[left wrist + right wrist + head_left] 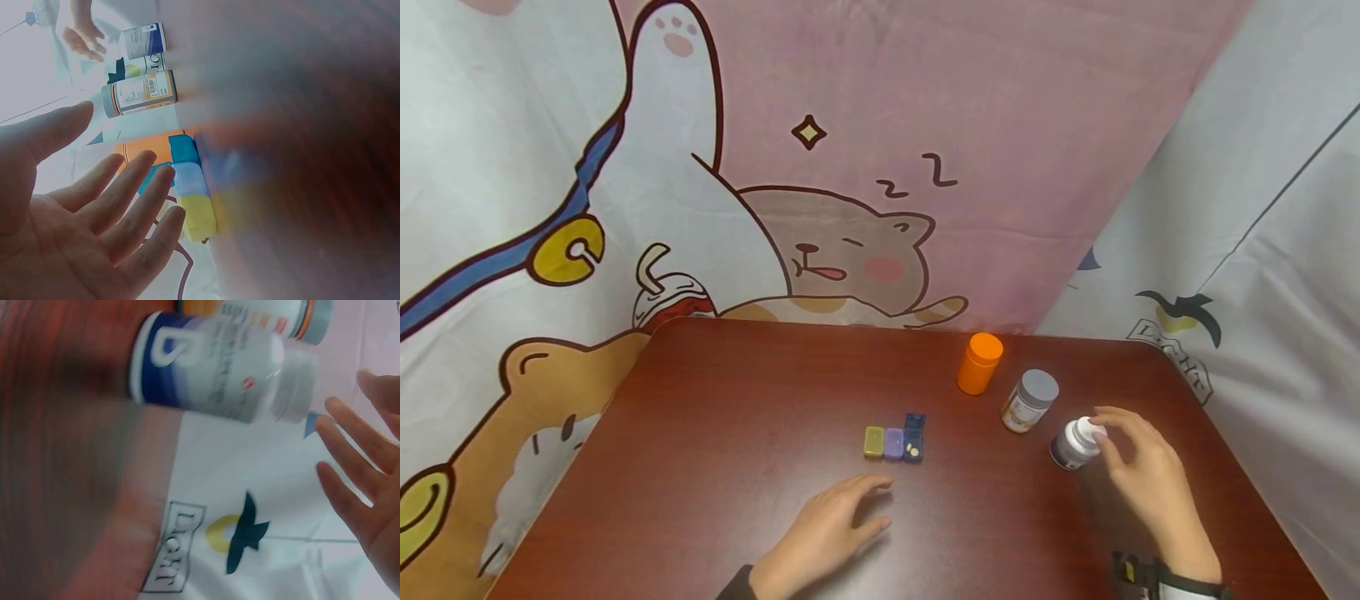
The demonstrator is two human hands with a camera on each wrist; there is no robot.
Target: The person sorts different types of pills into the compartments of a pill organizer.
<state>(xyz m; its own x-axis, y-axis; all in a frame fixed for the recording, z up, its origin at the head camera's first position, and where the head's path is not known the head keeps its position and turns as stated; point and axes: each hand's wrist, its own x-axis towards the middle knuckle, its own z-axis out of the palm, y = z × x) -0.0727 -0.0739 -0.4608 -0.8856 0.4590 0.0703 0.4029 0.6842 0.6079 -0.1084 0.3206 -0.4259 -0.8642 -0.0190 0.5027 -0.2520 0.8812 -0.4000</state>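
Note:
Close by the capped white-and-blue pill bottle [1077,443] is my right hand [1150,471]. In the right wrist view its fingers are spread, with a gap between them and the white cap [296,385]. My left hand [823,529] hovers over the table with relaxed fingers, holding nothing. Just beyond it lies a small pill organizer [893,443] with yellow, purple and dark blue compartments. The blue lid [914,422] stands open, and pale tablets [913,451] show inside that compartment; the yellow and purple lids are down.
A grey-capped supplement jar [1030,401] stands left of the white bottle, and an orange bottle [980,364] stands farther back. All rest on a dark red-brown table [737,400]. Printed cartoon cloth [1000,125] hangs behind its far edge.

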